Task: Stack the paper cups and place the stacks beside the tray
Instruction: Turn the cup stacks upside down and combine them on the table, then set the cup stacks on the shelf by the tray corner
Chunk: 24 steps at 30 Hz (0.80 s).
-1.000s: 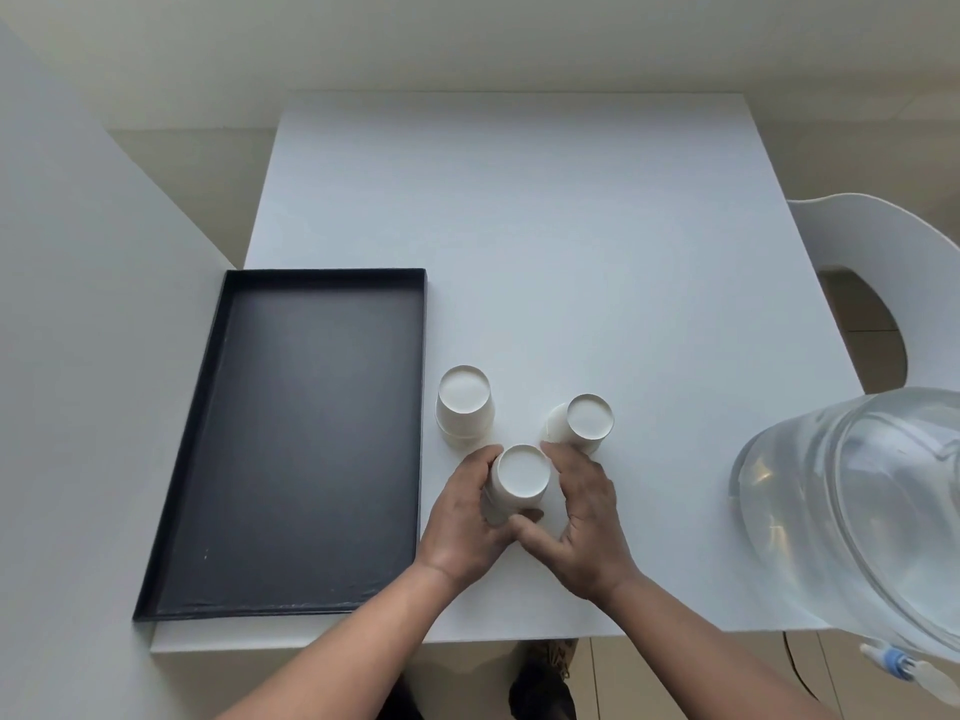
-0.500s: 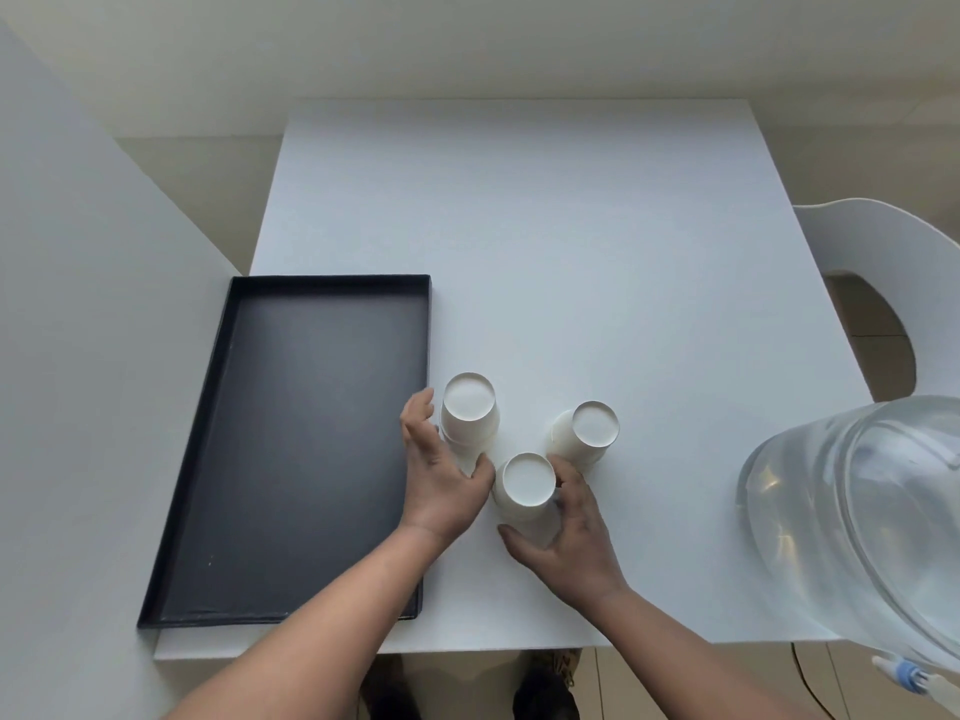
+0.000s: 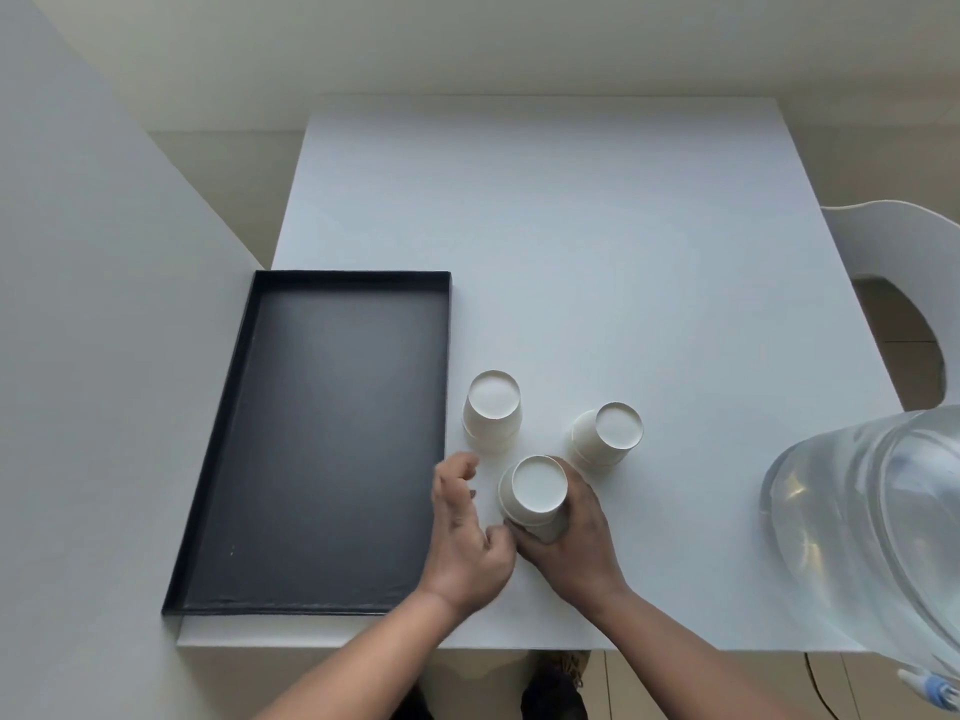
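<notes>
Three upside-down cup stacks stand on the white desk (image 3: 597, 226), all to the right of one black tray (image 3: 332, 433), which lies along the desk's left side with nothing in it. The far stack (image 3: 492, 413) is just beside the tray's right wall, not touching it. The right stack (image 3: 608, 433) sits further right, tilted a little in this wide view. The near stack (image 3: 535, 493) is closest to me, between and below the other two. Each stack shows layered rims at its base, but I cannot count the cups in any of them.

My right hand (image 3: 571, 537) is wrapped around the near stack from its right and near side, fingers clamped on its wall. My left hand (image 3: 467, 532) is beside that stack, fingers loosely curled and apart, holding nothing; its thumb comes close to my right fingertips near the stack's base. It partly overlaps the tray's right edge.

At the right edge of view bulges one clear water jug (image 3: 872, 537), and behind it one white chair (image 3: 898, 241) stands off the desk's right side.
</notes>
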### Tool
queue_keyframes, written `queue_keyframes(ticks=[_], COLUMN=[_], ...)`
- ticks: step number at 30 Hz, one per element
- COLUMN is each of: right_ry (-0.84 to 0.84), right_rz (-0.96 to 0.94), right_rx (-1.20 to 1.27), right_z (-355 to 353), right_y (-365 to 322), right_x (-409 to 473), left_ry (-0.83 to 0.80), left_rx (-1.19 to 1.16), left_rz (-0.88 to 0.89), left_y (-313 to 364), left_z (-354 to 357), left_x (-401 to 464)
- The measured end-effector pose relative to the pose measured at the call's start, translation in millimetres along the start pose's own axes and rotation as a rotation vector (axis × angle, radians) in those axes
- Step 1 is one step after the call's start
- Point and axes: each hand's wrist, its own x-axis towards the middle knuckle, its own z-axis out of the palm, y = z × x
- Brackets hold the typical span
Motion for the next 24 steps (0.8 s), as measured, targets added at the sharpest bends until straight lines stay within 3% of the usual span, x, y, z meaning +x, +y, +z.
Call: queue_keyframes(ticks=[4, 8, 13, 19, 24], right_ry=[-0.083, -0.053, -0.057, -0.198, -0.286], right_rz=[-0.033, -0.082, -0.126, -0.188, -0.206], right_rx=[0.022, 0.024, 0.037, 0.104, 0.134], right_z=[12, 19, 32, 57, 85], right_y=[-5, -20, -39, -79, -115], right_x=[3, 3, -3, 16, 56], left_ry=[-0.097, -0.114, -0.005, 0.159, 0.176], left_rx=[-0.083, -0.096, -0.139, -0.129, -0.095], left_rz=[0.034, -0.018, -0.033, -0.046, -0.113], left_y=[0, 3, 0, 0, -3], left_z=[-6, -16, -33, -69, -110], left_x=[-8, -4, -9, 13, 53])
